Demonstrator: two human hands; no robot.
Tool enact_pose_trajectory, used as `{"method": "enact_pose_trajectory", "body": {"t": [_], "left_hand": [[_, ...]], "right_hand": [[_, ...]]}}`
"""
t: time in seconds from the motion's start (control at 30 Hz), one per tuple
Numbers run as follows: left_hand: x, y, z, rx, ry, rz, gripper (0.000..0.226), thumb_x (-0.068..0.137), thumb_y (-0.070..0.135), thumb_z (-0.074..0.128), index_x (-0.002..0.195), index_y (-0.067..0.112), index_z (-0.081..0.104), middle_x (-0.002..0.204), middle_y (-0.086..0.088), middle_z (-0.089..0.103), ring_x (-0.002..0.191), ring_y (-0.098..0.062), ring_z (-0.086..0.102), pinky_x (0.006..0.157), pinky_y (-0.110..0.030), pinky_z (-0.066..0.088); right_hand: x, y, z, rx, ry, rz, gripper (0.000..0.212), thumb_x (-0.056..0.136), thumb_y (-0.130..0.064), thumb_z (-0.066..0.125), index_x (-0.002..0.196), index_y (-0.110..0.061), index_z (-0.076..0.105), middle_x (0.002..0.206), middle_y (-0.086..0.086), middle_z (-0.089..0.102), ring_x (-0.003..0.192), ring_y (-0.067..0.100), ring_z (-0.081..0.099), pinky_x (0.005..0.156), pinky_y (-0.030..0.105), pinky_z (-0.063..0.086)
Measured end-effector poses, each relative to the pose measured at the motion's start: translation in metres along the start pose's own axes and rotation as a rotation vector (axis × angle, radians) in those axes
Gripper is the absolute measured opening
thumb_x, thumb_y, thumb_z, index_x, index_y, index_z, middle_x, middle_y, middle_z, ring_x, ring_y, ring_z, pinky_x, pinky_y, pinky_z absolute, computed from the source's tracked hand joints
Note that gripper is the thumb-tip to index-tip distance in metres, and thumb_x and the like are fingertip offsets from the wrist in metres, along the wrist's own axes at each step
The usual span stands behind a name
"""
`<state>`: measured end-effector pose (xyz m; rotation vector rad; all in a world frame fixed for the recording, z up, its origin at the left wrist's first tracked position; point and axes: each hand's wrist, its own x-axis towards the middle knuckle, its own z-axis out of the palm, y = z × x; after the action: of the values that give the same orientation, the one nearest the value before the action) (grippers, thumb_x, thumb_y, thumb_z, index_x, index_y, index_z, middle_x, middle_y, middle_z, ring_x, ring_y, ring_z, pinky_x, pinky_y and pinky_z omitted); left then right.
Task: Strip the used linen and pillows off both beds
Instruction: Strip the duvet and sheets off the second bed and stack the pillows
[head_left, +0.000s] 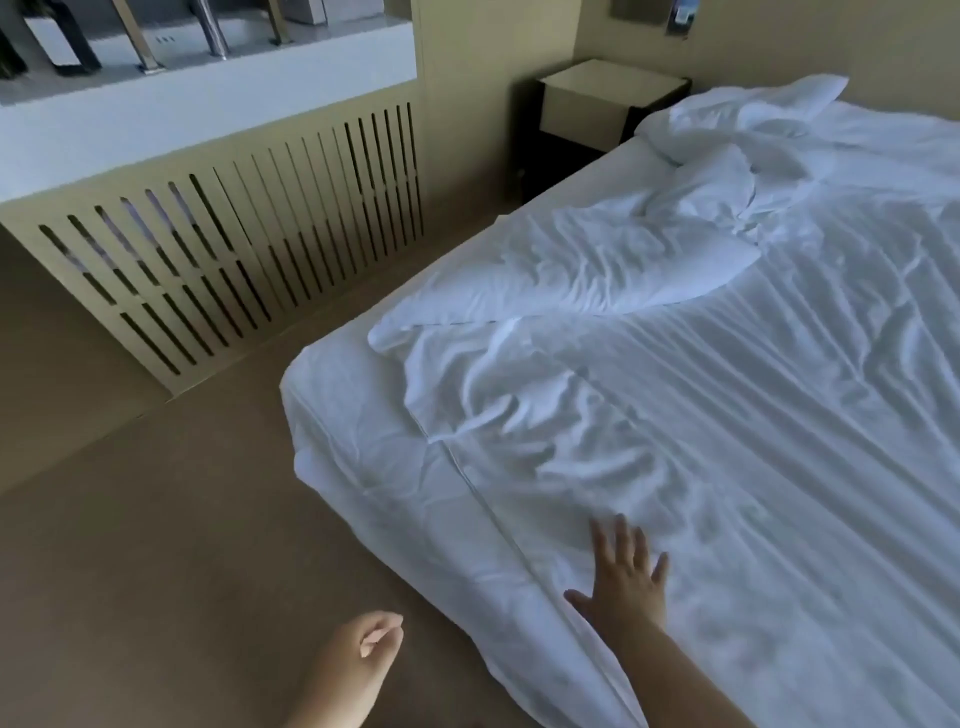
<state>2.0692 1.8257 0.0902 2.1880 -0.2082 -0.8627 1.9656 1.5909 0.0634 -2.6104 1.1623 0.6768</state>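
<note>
At 5 o'clock in the view, the right hand (626, 582) lies flat on the duvet (753, 415), fingers straight and spread. Its grip is released and it holds nothing. The palm sits just inside the duvet's seamed edge, near the foot corner of the bed (332, 415). Judgement: this placement locates and pins the edge before it is gathered, because the corner is the easiest point to start a pull.

At 6 to 7 o'clock, the left hand (358, 649) hangs over the floor (182, 519), apart from the bed. Its fingers are loosely curled with nothing between them, so the grip is idle. Judgement: it is kept free to take the edge once the right hand raises it.

Location of task items:
- Duvet: spread over the bed from 2 to 5 o'clock, rumpled toward the near corner.
- Pillow (597, 270): at 12 to 1 o'clock, at the duvet's far edge.
- Crumpled linen (763, 104): at 1 o'clock, at the head, just beside the nightstand (597, 104).

Stripping of this bed appears not yet begun. A second bed is not in view.
</note>
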Motion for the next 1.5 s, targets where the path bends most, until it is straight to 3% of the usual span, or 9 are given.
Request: {"method": "enact_pose_trajectory", "body": {"t": [0.23, 0.33, 0.47, 0.73, 0.9, 1.07, 1.23, 1.37, 1.5], "left_hand": [[0.125, 0.015, -0.069, 0.103, -0.185, 0.053, 0.035, 0.095, 0.015, 0.046, 0.129, 0.004, 0.047, 0.129, -0.011, 0.053, 0.119, -0.021, 0.05, 0.084, -0.017, 0.032], [0.167, 0.04, -0.098, 0.151, -0.216, 0.106, 0.036, 0.095, 0.015, 0.045, 0.128, 0.001, 0.047, 0.129, -0.014, 0.053, 0.122, -0.025, 0.048, 0.083, -0.02, 0.032], [0.219, 0.073, -0.109, 0.216, -0.124, 0.199, 0.037, 0.094, 0.014, 0.047, 0.128, 0.0, 0.048, 0.131, -0.015, 0.052, 0.121, -0.03, 0.049, 0.096, -0.033, 0.036], [0.288, 0.135, -0.097, 0.223, -0.01, 0.398, 0.056, 0.093, 0.022, 0.05, 0.143, 0.006, 0.03, 0.148, -0.013, 0.032, 0.136, -0.028, 0.031, 0.108, -0.039, 0.028], [0.342, 0.175, -0.099, 0.342, 0.078, 0.37, 0.066, 0.089, 0.032, 0.056, 0.142, 0.005, 0.029, 0.148, -0.014, 0.032, 0.136, -0.03, 0.031, 0.108, -0.042, 0.027], [0.393, 0.245, -0.08, 0.222, -0.083, 0.266, 0.078, 0.084, 0.035, 0.062, 0.145, 0.008, 0.022, 0.149, -0.012, 0.031, 0.133, -0.029, 0.036, 0.106, -0.037, 0.03], [0.431, 0.266, -0.052, 0.164, -0.245, 0.171, 0.067, 0.079, 0.02, 0.071, 0.135, 0.002, 0.039, 0.138, -0.014, 0.047, 0.124, -0.03, 0.047, 0.1, -0.033, 0.038], [0.439, 0.267, -0.065, 0.154, -0.274, 0.202, 0.044, 0.081, 0.013, 0.068, 0.121, -0.001, 0.054, 0.122, -0.017, 0.058, 0.109, -0.031, 0.056, 0.083, -0.029, 0.043], [0.442, 0.286, -0.119, 0.058, -0.226, 0.391, 0.031, 0.083, 0.005, 0.064, 0.112, -0.003, 0.06, 0.105, -0.017, 0.063, 0.097, -0.03, 0.06, 0.074, -0.025, 0.038]], "right_hand": [[0.07, -0.033, -0.016, 0.023, 0.123, 0.189, 0.06, 0.095, -0.037, 0.039, 0.146, -0.017, 0.016, 0.139, -0.001, 0.043, 0.132, 0.015, 0.037, 0.116, 0.039, 0.003], [0.07, -0.046, -0.025, 0.122, 0.302, 0.251, 0.033, 0.086, -0.01, 0.035, 0.103, -0.009, 0.063, 0.103, 0.009, 0.068, 0.1, 0.021, 0.064, 0.106, 0.029, 0.013], [0.012, -0.057, -0.006, 0.189, 0.471, 0.229, 0.032, 0.051, -0.003, 0.03, 0.046, -0.011, 0.061, 0.043, 0.003, 0.06, 0.038, 0.017, 0.06, 0.081, 0.035, 0.03], [0.006, -0.064, 0.014, 0.171, 0.297, 0.359, 0.035, 0.048, -0.004, 0.042, 0.061, -0.017, 0.072, 0.056, 0.003, 0.068, 0.05, 0.005, 0.065, 0.111, 0.015, -0.013], [0.053, -0.071, -0.023, 0.069, -0.207, 0.418, 0.057, 0.087, -0.034, 0.045, 0.14, -0.024, 0.028, 0.143, -0.006, 0.033, 0.137, 0.011, 0.029, 0.115, 0.046, -0.005], [0.117, -0.1, -0.012, 0.307, 0.481, 0.487, 0.087, 0.061, -0.06, 0.027, 0.145, -0.038, 0.014, 0.149, -0.004, 0.032, 0.142, 0.007, 0.017, 0.113, 0.032, 0.013], [0.162, -0.148, -0.017, 0.265, 0.316, 0.362, 0.034, 0.09, -0.012, 0.02, 0.096, -0.021, 0.052, 0.068, 0.018, 0.07, 0.057, 0.03, 0.069, 0.073, 0.038, 0.038], [0.151, -0.127, -0.036, 0.242, 0.369, 0.302, 0.029, 0.057, -0.027, 0.044, 0.086, -0.024, 0.046, 0.044, -0.007, 0.058, 0.035, 0.001, 0.056, 0.115, 0.022, 0.01], [0.146, -0.127, -0.047, 0.197, 0.372, 0.322, 0.072, 0.011, -0.025, 0.078, 0.08, -0.027, 0.054, 0.042, -0.004, 0.058, 0.029, 0.002, 0.052, 0.11, 0.013, 0.0]]}}
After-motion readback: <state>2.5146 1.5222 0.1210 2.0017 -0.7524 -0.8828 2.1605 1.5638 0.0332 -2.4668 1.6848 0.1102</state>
